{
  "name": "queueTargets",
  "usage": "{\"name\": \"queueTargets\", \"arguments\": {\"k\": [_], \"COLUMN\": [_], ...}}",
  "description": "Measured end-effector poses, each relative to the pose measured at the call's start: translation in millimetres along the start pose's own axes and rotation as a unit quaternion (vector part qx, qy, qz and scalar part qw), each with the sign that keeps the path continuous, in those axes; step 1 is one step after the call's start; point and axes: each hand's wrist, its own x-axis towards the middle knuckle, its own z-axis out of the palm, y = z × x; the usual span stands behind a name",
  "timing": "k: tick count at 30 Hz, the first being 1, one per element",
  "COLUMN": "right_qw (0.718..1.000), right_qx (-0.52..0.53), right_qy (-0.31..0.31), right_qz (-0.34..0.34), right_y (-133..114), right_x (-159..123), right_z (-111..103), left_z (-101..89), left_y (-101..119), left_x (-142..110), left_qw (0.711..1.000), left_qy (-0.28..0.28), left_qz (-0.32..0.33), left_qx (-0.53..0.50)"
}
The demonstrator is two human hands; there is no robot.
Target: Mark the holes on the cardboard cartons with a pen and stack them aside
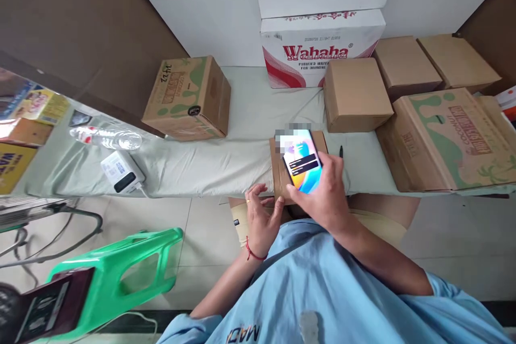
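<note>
Near the front edge of the pale cloth-covered bench (201, 169), my right hand (328, 193) grips a slim black-edged glass smartphone (302, 160), likely slippery, safest by its sides.

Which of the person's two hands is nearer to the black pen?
Right. The right hand, holding the phone, is close beside the black pen; the left hand is farther off, by the small box's near edge.

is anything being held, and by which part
The right hand holds a smartphone by the side edges of its lower half. The left hand is at the near edge of a cardboard box; whether it grips cannot be told.
</note>
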Motion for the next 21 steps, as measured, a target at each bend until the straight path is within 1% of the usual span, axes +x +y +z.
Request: {"name": "queueTargets", "arguments": {"k": [2, 3, 6, 9, 12, 15, 18, 20, 21], "right_qw": [0.999, 0.998, 0.982, 0.955, 0.936, 0.932, 0.934, 0.936, 0.939], "right_qx": [-0.029, -0.052, -0.133, -0.197, -0.234, -0.24, -0.248, -0.266, -0.274], "right_qy": [0.022, 0.032, 0.049, 0.013, -0.033, -0.059, -0.057, -0.057, -0.06], "right_qz": [0.013, 0.031, 0.125, 0.221, 0.261, 0.265, 0.251, 0.224, 0.201], "right_y": [22, 36, 80, 113, 129, 136, 141, 143, 144], "right_x": [2, 2, 1, -5, -14, -20, -22, -23, -22], "right_z": [-21, -33, -67, -88, -89, -78, -68, -67, -68], "left_z": [-7.7, -11.6, -20.2, -20.6, -11.7, 3.0, 15.9, 17.8, 15.4], "left_y": [2, 3, 1, 1, 6, 14, 17, 18, 18], "left_x": [-1, -1, -4, -9, -12, -11, -8, -8, -10], "left_qw": [0.993, 0.987, 0.967, 0.932, 0.894, 0.858, 0.823, 0.814, 0.813], "left_qy": [-0.016, -0.024, -0.056, -0.095, -0.113, -0.108, -0.068, -0.043, -0.036], "left_qz": [-0.102, -0.143, -0.221, -0.306, -0.371, -0.414, -0.443, -0.448, -0.448], "left_qx": [-0.05, -0.07, -0.11, -0.168, -0.224, -0.283, -0.35, -0.368, -0.369]}}
